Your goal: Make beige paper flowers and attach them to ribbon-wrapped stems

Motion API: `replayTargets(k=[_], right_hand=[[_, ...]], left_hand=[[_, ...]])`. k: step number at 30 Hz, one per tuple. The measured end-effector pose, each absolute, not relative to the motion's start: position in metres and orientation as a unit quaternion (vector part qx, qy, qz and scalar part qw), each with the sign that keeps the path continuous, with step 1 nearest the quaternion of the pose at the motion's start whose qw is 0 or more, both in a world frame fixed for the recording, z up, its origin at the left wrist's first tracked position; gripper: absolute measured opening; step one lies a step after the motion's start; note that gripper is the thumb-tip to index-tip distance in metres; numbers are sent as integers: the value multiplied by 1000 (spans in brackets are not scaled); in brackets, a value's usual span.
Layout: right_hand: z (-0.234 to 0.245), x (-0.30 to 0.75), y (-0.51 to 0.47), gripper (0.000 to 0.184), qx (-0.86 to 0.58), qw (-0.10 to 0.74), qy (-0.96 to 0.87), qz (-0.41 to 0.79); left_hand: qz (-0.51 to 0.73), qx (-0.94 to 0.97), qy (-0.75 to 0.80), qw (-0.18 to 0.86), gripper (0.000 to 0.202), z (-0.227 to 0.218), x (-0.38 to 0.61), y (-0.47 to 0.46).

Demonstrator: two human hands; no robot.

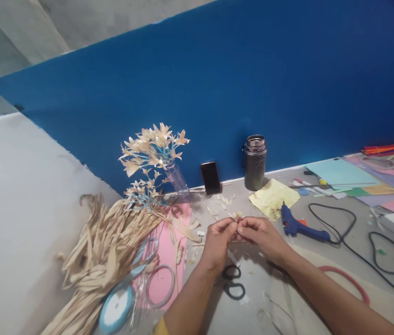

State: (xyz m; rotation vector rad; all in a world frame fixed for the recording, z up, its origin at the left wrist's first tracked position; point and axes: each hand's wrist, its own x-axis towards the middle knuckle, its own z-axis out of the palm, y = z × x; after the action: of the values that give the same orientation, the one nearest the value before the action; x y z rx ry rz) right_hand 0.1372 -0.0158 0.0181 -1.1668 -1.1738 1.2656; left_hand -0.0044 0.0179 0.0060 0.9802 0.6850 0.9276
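My left hand (219,239) and my right hand (260,234) meet above the grey table (354,235), fingers pinched together on a small beige husk flower piece (237,216) held between them. Black-handled scissors (234,281) lie on the table just below my wrists. A heap of dried beige husk strips (101,253) lies to the left. Behind it stands a clear vase (177,178) holding beige husk flowers on blue stems (153,151).
A blue glue gun (298,226) with a black cord (357,244) lies to the right on the table. Yellow paper (274,197), a dark jar (254,163), a phone (211,177), coloured paper sheets (357,181), pink paper (165,260) and ribbon rolls (116,307) surround the hands. A blue board (253,83) backs the table.
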Motion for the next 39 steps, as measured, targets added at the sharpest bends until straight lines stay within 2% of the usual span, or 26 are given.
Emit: replayTargets(k=[8, 11, 14, 16, 20, 26, 30, 35, 39], right_hand=[[4, 137, -13, 21, -483, 469, -524, 521], [1, 136, -15, 21, -469, 440, -556, 526], [4, 138, -16, 15, -471, 376, -598, 528], [6, 145, -14, 15, -533, 318, -632, 464], [6, 174, 0, 21, -707, 232, -614, 264], [0, 195, 24, 22, -774, 133, -582, 212], [-6, 179, 40, 36, -797, 58, -577, 170], [-16, 165, 58, 27, -796, 21, -586, 150], [-19, 162, 60, 30, -795, 8, -590, 140]], left_hand=[[475, 452, 358, 665, 21, 6, -13, 14], [462, 436, 352, 688, 20, 5, -17, 10], [460, 379, 359, 718, 24, 9, -25, 10], [486, 340, 370, 715, 27, 14, -32, 14], [520, 314, 386, 694, 32, 16, -47, 25], [514, 300, 410, 692, 33, 0, -53, 32], [512, 307, 415, 687, 35, -3, -53, 32], [505, 305, 413, 694, 33, 1, -55, 29], [498, 295, 390, 716, 33, 3, -54, 27]])
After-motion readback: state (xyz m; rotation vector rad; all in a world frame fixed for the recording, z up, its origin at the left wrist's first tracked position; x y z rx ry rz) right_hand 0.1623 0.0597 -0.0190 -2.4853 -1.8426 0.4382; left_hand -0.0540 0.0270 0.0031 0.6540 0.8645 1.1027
